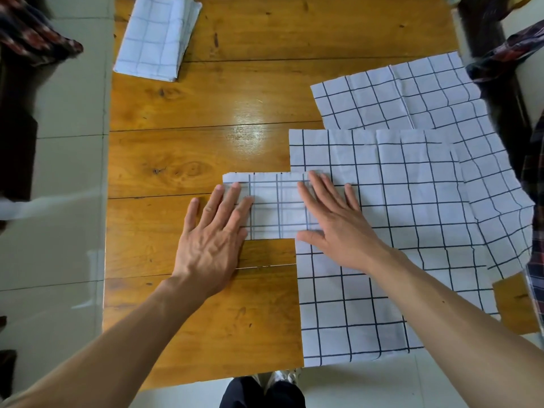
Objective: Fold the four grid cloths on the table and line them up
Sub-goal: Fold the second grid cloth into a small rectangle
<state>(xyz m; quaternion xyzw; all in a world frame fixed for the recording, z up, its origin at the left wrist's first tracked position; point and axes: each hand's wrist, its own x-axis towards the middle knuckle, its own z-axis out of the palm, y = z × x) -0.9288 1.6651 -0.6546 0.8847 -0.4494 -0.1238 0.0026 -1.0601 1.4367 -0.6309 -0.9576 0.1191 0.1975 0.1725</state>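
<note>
Your flat hands on a folded cloth.
Left hand point(210, 237) and right hand point(335, 222), fingers straight, pressed the folded grid cloth point(276, 207) onto the glossy wooden table point(206, 142) above pale floor tiles point(70, 113).

Two folded cloths point(276, 207), two flat point(397, 201)

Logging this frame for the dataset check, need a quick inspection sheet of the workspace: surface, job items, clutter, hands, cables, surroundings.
Surface: wooden table, glossy, glare spot near the middle.
Job's things: folded cloth at the far left corner; small folded cloth under both hands, its right end lying on a flat cloth; near flat cloth unfolded at right, hanging past the near table edge; far flat cloth unfolded behind it, partly covered.
Clutter: nothing seen on the table.
Grippers: left hand and right hand press flat on the small folded cloth, fingers straight.
Cables: nothing seen.
Surroundings: tiled floor; dark patterned fabric at upper left.
</note>
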